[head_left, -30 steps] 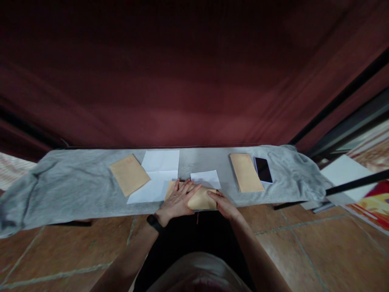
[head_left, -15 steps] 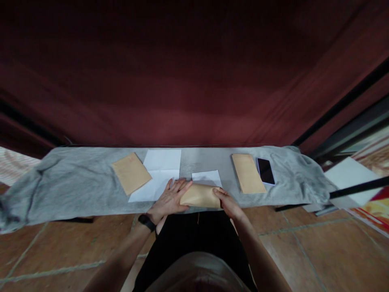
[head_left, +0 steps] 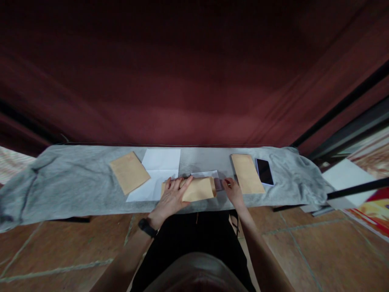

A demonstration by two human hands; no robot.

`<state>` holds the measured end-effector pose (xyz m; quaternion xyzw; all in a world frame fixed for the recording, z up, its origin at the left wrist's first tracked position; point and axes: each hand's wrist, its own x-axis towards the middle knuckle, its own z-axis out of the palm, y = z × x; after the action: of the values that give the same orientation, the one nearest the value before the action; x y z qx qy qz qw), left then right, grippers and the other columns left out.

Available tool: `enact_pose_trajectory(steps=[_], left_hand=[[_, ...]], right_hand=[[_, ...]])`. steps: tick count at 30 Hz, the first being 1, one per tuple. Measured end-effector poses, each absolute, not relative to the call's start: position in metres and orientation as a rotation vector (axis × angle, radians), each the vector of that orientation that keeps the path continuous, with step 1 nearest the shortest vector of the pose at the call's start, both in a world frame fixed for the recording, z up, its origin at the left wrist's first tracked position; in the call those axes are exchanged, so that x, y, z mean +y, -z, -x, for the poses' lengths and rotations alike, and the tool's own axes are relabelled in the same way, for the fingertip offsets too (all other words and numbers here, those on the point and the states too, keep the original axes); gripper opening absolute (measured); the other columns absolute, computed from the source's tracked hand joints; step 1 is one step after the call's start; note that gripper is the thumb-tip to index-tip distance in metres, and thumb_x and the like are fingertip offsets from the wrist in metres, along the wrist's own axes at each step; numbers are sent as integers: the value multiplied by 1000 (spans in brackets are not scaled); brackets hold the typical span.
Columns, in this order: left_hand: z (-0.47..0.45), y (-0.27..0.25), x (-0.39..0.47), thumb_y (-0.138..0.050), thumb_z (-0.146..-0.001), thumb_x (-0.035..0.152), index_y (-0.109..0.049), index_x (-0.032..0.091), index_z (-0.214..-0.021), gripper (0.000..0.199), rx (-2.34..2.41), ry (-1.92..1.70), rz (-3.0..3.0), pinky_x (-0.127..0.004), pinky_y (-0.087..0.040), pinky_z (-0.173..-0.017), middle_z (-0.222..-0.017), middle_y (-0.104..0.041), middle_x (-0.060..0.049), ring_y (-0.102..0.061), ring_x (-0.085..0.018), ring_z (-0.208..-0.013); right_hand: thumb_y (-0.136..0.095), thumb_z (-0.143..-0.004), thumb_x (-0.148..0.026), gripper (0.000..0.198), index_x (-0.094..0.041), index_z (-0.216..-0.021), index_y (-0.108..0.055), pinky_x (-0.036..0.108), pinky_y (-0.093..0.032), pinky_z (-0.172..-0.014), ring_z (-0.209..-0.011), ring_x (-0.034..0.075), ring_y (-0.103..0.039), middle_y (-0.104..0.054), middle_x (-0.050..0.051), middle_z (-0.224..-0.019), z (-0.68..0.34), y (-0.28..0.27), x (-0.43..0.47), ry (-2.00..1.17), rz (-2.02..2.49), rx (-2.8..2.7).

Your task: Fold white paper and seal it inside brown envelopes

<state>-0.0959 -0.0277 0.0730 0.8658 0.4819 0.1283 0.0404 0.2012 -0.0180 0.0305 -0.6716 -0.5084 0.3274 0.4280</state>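
A brown paper envelope (head_left: 199, 190) lies at the front edge of the cloth-covered table, its open end facing right. My left hand (head_left: 173, 195) rests across its left part, fingers spread and pressing it down. To the right, my right hand (head_left: 233, 192) is off the envelope, with fingers curled together; whether anything is between the fingertips is hidden. Behind the envelope lies a small folded white paper (head_left: 209, 174), partly covered, its right edge close to my right fingertips. A creased white sheet (head_left: 161, 164) lies behind my left hand.
Another brown envelope (head_left: 130, 173) overlaps the white sheet at left. More brown envelopes (head_left: 247, 174) lie at right, beside a phone (head_left: 265, 172). Grey cloth (head_left: 75, 182) covers the narrow table, and a dark red panel (head_left: 194, 101) rises behind it.
My right hand has let go of the envelope's right end and moved slightly right. The envelope has shifted left, its right end now gaping, and my left hand lies further over it.
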Motion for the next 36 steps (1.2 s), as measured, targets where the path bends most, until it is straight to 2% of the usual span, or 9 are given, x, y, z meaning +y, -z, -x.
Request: enact_pose_trajectory(steps=[4, 7, 14, 17, 20, 24, 28, 33, 36], left_hand=[[103, -77, -27, -72, -80, 48, -12, 27, -160, 101, 1612, -411, -2641, -58, -18, -117, -136, -51, -15, -47, -34, -130], [102, -77, -26, -71, -81, 49, -11, 27, -160, 101, 1679, -427, -2652, -58, -19, -117, -138, -51, -15, -47, -34, -130], [108, -60, -24, -72, -79, 48, -14, 27, -159, 101, 1754, -314, -2592, -59, -18, -117, -136, -54, -14, -51, -34, -127], [110, -58, -24, -73, -78, 49, -16, 27, -159, 101, 1742, -318, -2603, -60, -15, -118, -138, -52, -14, -49, -35, -129], [111, -57, -25, -74, -78, 50, -16, 28, -159, 102, 1714, -338, -2598, -59, -14, -118, -140, -51, -14, -46, -35, -132], [113, -49, -25, -74, -77, 53, -13, 26, -159, 106, 1760, -351, -2483, -59, -16, -117, -140, -51, -15, -46, -35, -133], [115, -42, -24, -74, -75, 55, -10, 26, -160, 109, 1751, -362, -2451, -59, -16, -117, -141, -49, -15, -43, -35, -134], [112, -42, -24, -75, -74, 55, -12, 24, -159, 111, 1754, -383, -2449, -59, -16, -117, -142, -47, -16, -41, -35, -136], [112, -43, -25, -76, -72, 56, -13, 24, -159, 112, 1759, -387, -2466, -60, -16, -117, -142, -47, -16, -42, -36, -135]], right_hand=[[-72, -79, -43, 34, -18, -100, -64, 37, -49, -86, -104, 30, -64, -67, 14, -102, -191, -23, -15, -503, 1955, -1513], [-74, -82, -38, 41, -12, -109, -60, 35, -49, -85, -106, 31, -65, -66, 20, -110, -176, -23, -12, -351, 2208, -1661], [-70, -86, -40, 39, -14, -113, -60, 30, -48, -82, -102, 28, -69, -72, 16, -103, -171, -32, -2, -458, 2367, -1725], [-66, -87, -37, 27, -16, -104, -64, 30, -48, -80, -100, 27, -69, -73, 14, -101, -175, -30, -2, -536, 2309, -1728], [-64, -85, -33, 13, -20, -87, -64, 29, -48, -78, -95, 24, -68, -72, 10, -94, -179, -24, -4, -553, 2121, -1673], [-62, -84, -43, 24, -23, -72, -53, 28, -49, -63, -70, 20, -64, -64, 2, -69, -191, -17, -11, -657, 1804, -1375], [-62, -81, -59, 37, -23, -85, -52, 26, -50, -51, -54, 15, -58, -56, -5, -64, -207, -22, -23, -751, 1532, -953], [-64, -80, -61, 44, -21, -96, -58, 29, -57, -61, -60, 14, -62, -64, -2, -77, -211, -35, -37, -756, 1363, -829], [-62, -82, -63, 46, -19, -96, -63, 30, -57, -63, -61, 16, -64, -65, 0, -72, -209, -33, -44, -762, 1454, -944]])
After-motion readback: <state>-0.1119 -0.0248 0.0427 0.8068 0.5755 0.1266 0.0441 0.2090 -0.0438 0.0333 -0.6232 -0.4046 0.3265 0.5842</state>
